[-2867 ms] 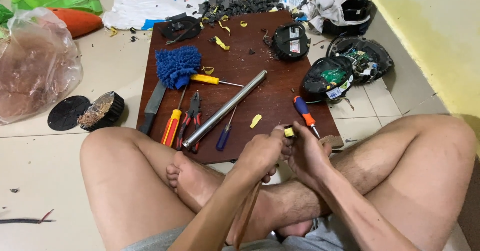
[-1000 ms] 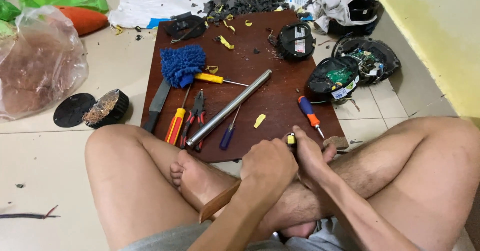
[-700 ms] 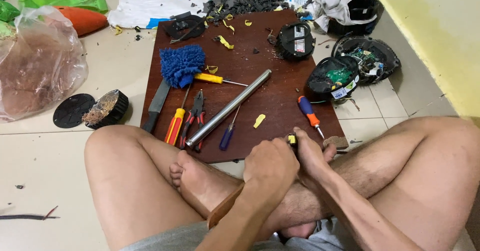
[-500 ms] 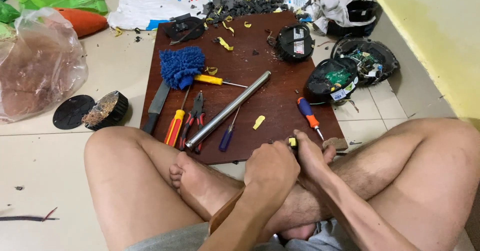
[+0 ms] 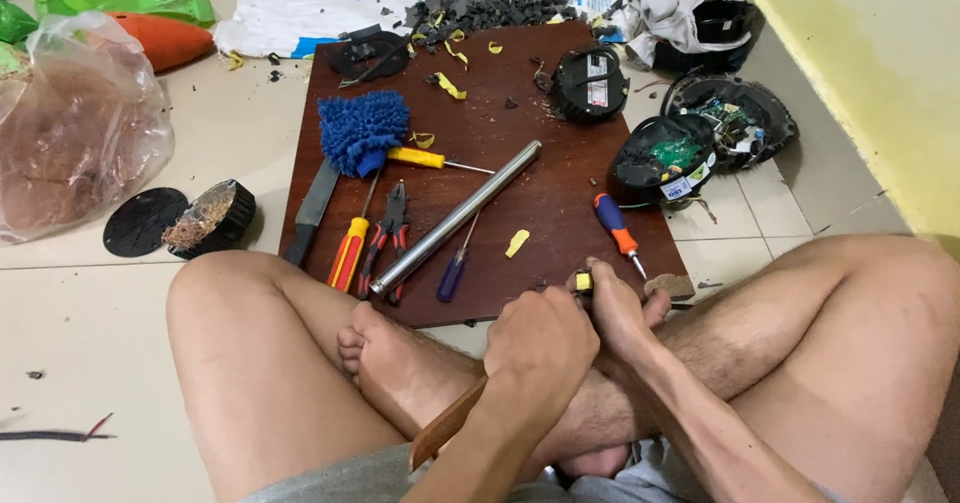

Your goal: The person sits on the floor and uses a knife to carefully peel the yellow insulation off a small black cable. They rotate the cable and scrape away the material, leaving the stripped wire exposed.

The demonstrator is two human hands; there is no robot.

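Right now both hands sit close together over the crossed legs. The left hand point(image 5: 540, 348) is curled tight around a small black and yellow thing point(image 5: 583, 283), with a brown wooden stick point(image 5: 448, 425) poking out below its wrist. The right hand point(image 5: 618, 308) is curled too and pinches that same small thing from the other side; what lies inside the fingers is hidden. I think it goes best with a firm, still grip. The orange and blue screwdriver point(image 5: 612, 225) lies on the brown board point(image 5: 560, 188), just past the fingertips.
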